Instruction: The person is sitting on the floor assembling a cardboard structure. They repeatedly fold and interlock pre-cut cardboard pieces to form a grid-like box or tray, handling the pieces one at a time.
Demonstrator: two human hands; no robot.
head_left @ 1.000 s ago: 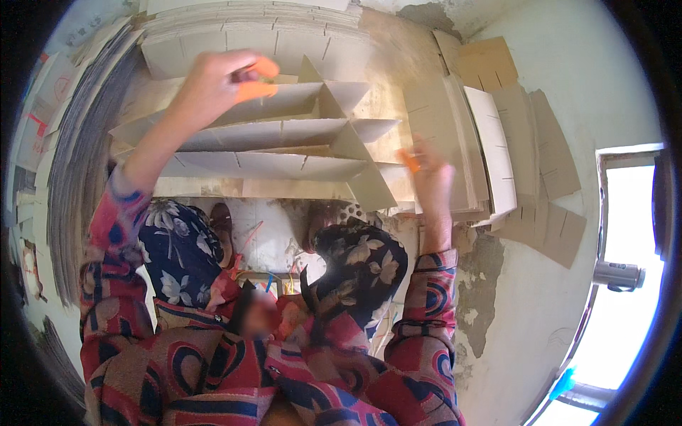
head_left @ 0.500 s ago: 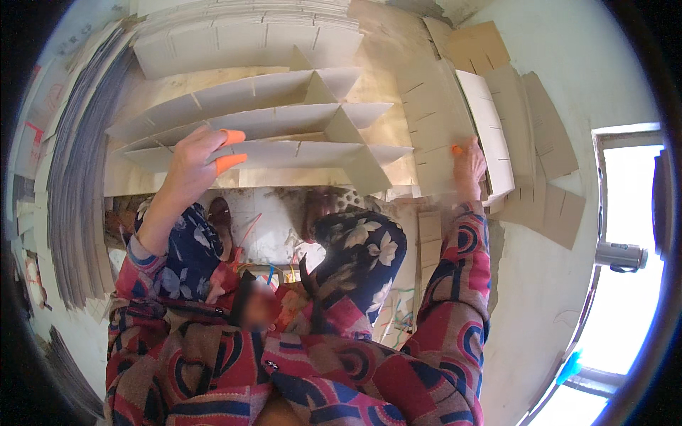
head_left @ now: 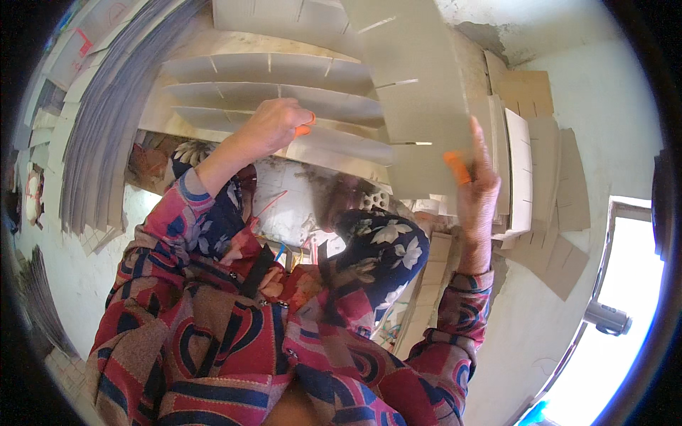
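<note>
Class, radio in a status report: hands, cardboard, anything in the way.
Right hand holding slotted cardboard sheet. Left hand over upright strips, grip unclear. Sheet hiding strips' right ends.

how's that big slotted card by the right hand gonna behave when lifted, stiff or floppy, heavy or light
The card is probably fairly stiff: its face shows no clear sag. It looks thin, so likely light for its size. It may bend most easily at the slots cut into its left edge.

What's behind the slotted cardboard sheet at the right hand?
Three upright cardboard strips disappear behind the left edge of the sheet. Their right ends are covered, and anything else behind its middle can't be seen.
</note>
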